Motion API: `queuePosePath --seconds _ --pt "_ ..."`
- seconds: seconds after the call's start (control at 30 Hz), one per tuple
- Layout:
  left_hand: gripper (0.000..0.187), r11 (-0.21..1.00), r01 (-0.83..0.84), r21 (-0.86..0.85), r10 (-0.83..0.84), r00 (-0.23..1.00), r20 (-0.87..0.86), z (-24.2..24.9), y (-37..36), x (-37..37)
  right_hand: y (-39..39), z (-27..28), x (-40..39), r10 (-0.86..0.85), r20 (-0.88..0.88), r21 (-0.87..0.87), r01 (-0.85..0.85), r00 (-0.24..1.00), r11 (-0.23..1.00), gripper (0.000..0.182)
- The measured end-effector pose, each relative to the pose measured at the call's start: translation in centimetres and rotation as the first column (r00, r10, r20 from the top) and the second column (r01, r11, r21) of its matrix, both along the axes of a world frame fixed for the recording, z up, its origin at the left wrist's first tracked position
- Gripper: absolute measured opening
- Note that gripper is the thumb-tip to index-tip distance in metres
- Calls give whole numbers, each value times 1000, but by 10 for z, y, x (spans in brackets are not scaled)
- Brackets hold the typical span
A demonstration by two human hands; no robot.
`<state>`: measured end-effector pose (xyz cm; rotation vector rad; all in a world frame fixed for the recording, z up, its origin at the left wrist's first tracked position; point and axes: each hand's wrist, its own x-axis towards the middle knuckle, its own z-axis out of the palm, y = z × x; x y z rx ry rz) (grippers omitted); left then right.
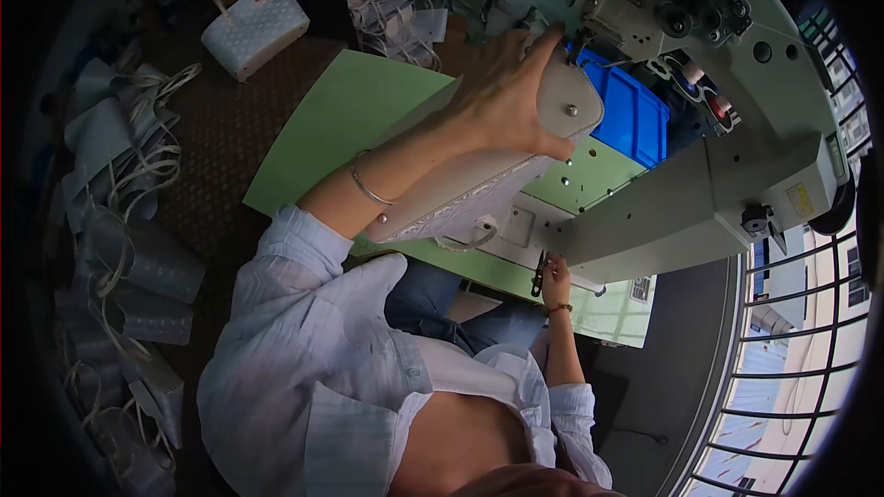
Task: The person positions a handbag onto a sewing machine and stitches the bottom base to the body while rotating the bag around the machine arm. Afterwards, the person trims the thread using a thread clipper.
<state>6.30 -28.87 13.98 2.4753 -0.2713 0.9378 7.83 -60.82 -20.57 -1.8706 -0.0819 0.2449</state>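
A pale handbag (460,186) with a quilted-looking side and round metal feet on its base lies tilted at the sewing machine (635,212). Across its base, my left hand (502,101) spreads thumb and fingers around the end nearest the machine head and grips it. One of the bag's handles (471,241) hangs over the machine bed. Lower down, beside the machine's arm and table edge, my right hand (555,278) is closed on a small black tool that looks like thread snips (538,276). The needle area is hidden behind the bag and my left hand.
The green tabletop (318,129) surrounds the machine. A blue bin (631,106) stands behind it. At the back left another person's hands hold a white handbag (256,32). Several pale bags (147,267) are piled on the left, and a barred window (792,350) is on the right.
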Motion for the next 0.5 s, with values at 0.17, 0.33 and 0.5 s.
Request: queuePosePath --seconds 0.17,0.33,0.5 --pt "120 1000 -18 -8 18 1000 -13 -1 -1 4 0 7 3 60 53 54 -63 997 997 27" --pt "115 996 -56 68 55 998 11 1 -3 1 6 6 10 96 107 15 -98 990 995 27" --pt "112 994 -44 96 45 999 -13 4 0 -4 21 13 7 114 48 61 -117 992 991 27"
